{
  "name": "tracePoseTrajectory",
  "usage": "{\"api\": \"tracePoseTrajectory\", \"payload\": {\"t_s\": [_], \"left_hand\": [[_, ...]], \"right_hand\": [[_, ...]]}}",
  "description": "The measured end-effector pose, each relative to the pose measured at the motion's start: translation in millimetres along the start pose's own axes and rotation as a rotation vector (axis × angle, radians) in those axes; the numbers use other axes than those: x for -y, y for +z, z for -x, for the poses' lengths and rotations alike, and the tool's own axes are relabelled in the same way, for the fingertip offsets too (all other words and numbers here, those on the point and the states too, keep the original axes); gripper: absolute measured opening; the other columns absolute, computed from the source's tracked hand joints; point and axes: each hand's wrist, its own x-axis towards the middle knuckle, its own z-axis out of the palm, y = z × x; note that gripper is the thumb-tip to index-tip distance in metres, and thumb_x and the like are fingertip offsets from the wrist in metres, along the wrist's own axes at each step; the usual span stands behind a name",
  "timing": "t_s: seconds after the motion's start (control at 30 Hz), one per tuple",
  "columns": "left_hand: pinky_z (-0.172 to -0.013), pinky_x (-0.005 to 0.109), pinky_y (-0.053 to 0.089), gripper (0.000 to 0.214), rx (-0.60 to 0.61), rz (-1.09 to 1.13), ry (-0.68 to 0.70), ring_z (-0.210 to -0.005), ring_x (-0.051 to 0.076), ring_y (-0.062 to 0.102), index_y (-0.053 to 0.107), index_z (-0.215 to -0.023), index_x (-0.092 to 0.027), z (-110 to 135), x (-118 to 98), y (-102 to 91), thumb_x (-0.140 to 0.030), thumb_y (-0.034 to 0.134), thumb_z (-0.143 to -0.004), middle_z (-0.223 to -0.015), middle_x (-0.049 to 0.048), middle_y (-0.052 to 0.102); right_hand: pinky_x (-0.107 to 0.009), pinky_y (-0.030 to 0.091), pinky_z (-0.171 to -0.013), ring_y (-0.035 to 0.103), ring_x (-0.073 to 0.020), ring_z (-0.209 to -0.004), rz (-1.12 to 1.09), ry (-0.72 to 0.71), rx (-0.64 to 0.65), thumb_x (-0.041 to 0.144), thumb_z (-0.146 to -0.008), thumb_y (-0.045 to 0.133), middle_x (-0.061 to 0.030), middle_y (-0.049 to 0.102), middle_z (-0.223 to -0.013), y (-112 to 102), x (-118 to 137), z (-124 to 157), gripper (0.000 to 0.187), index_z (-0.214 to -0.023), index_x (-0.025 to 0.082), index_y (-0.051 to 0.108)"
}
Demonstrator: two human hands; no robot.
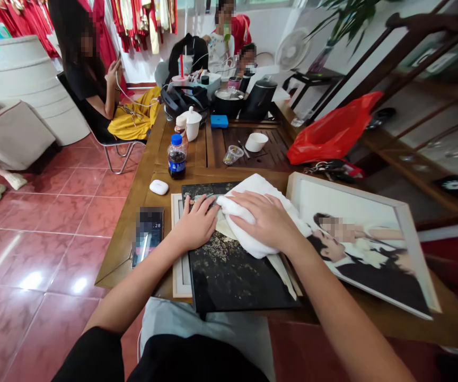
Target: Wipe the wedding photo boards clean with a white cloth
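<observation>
White cloth (257,183) lies bunched over the upper right part of a black board (240,281), which rests on a wooden surface (113,270) in front of the seated wearer. The right hand (263,217) presses down on the cloth, its grip curled around a thick fold. The left hand (197,225) is spread on the board's left side, its grip loose and palm down, with the fingertips just beside the cloth's corner. Pale flecks are scattered over the board — densest below the left hand — and a cream strip (282,276) pokes out from under the cloth toward the board's lower right corner.

Beneath the board, a pale frame (181,286) shows along its left edge. To the board's right sits a framed photograph (364,249) of a couple, tilted at an angle. Left of the board are a phone (148,233) and, farther up, a small white case (159,187). Beyond the board stand a blue-capped bottle (177,159), a clear plastic cup (234,155), a white bowl (256,141) and — to the right — a red plastic bag (332,127). Well beyond the board's left side, a person (94,95) sits holding a phone.
</observation>
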Motion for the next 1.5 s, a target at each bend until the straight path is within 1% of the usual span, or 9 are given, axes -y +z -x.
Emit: {"api": "tracePoseTrajectory", "payload": {"t_s": [0.13, 0.33, 0.57, 0.67, 0.8, 1.0, 1.13, 1.27, 1.5], "left_hand": [[-0.123, 0.066, 0.022, 0.044, 0.005, -0.003, -0.010, -0.151, 0.032, 0.033, 0.050, -0.144, -0.015, 0, -3, -1.8, -0.030, 0.029, -0.108, -0.158, 0.0140, 0.045], [-0.124, 0.065, 0.020, 0.046, 0.034, 0.047, -0.028, -0.152, 0.032, 0.031, 0.045, -0.149, -0.016, 0, -5, -7.8, -0.029, 0.032, -0.107, -0.159, 0.0140, 0.044], [-0.124, 0.065, 0.018, 0.047, 0.067, 0.087, 0.020, -0.153, 0.033, 0.029, 0.043, -0.150, -0.014, -3, 1, -10.0, -0.028, 0.029, -0.107, -0.161, 0.0152, 0.041], [-0.124, 0.064, 0.017, 0.046, 0.057, 0.097, 0.029, -0.153, 0.032, 0.029, 0.043, -0.150, -0.017, -4, 3, -8.4, -0.030, 0.030, -0.107, -0.160, 0.0145, 0.041], [-0.125, 0.064, 0.016, 0.046, 0.048, 0.089, 0.023, -0.153, 0.032, 0.029, 0.043, -0.150, -0.018, -4, 4, -6.3, -0.030, 0.031, -0.107, -0.160, 0.0142, 0.042], [-0.125, 0.063, 0.016, 0.044, 0.047, 0.072, 0.031, -0.153, 0.031, 0.029, 0.045, -0.147, -0.018, -5, 5, -6.4, -0.030, 0.031, -0.108, -0.160, 0.0135, 0.041], [-0.125, 0.064, 0.016, 0.042, 0.052, 0.069, 0.031, -0.153, 0.032, 0.029, 0.048, -0.144, -0.016, -5, 5, -5.9, -0.030, 0.032, -0.107, -0.160, 0.0141, 0.042], [-0.125, 0.063, 0.014, 0.043, 0.034, 0.084, 0.037, -0.153, 0.031, 0.029, 0.048, -0.145, -0.018, -5, 4, -5.1, -0.030, 0.031, -0.108, -0.160, 0.0128, 0.042], [-0.125, 0.063, 0.013, 0.047, 0.046, 0.104, 0.017, -0.153, 0.032, 0.029, 0.044, -0.150, -0.016, -6, 3, -5.7, -0.031, 0.030, -0.107, -0.160, 0.0142, 0.042]], "right_hand": [[-0.063, 0.029, -0.113, 0.048, -0.0340, -0.140, 0.019, -0.080, 0.009, 0.048, -0.099, 0.045, -0.0056, 0.057, -0.150, 0, 2, 13, 0.047, -0.140, 0.026, 0.057], [-0.060, 0.026, -0.114, 0.048, -0.0329, -0.140, 0.015, -0.247, 0.043, 0.040, -0.096, 0.052, -0.0070, 0.056, -0.150, -9, 15, 48, 0.047, -0.141, 0.029, 0.056], [-0.059, 0.020, -0.116, 0.047, -0.0337, -0.140, -0.046, -0.370, 0.132, 0.032, -0.083, 0.061, -0.0051, 0.055, -0.151, -20, 33, 82, 0.064, -0.146, 0.032, 0.052], [-0.059, 0.025, -0.114, 0.050, -0.0336, -0.138, -0.060, -0.330, 0.147, 0.035, -0.084, 0.060, -0.0046, 0.057, -0.149, -21, 29, 78, 0.061, -0.145, 0.033, 0.054], [-0.060, 0.027, -0.114, 0.051, -0.0326, -0.137, -0.028, -0.194, 0.096, 0.041, -0.093, 0.053, -0.0064, 0.058, -0.148, -19, 19, 58, 0.049, -0.141, 0.030, 0.058], [-0.061, 0.027, -0.115, 0.049, -0.0332, -0.139, -0.019, -0.035, 0.058, 0.047, -0.096, 0.049, -0.0087, 0.057, -0.149, -15, 9, 20, 0.051, -0.142, 0.025, 0.055], [-0.062, 0.026, -0.117, 0.048, -0.0335, -0.139, -0.029, 0.005, 0.035, 0.047, -0.097, 0.047, -0.0104, 0.056, -0.150, -12, 5, 8, 0.052, -0.142, 0.022, 0.056], [-0.062, 0.023, -0.118, 0.046, -0.0339, -0.141, -0.027, -0.046, 0.038, 0.047, -0.097, 0.047, -0.0089, 0.056, -0.150, -10, 8, 16, 0.051, -0.140, 0.023, 0.058], [-0.061, 0.020, -0.118, 0.047, -0.0352, -0.139, -0.055, -0.206, 0.103, 0.039, -0.091, 0.054, -0.0064, 0.057, -0.149, -17, 25, 54, 0.051, -0.140, 0.026, 0.060]]}}
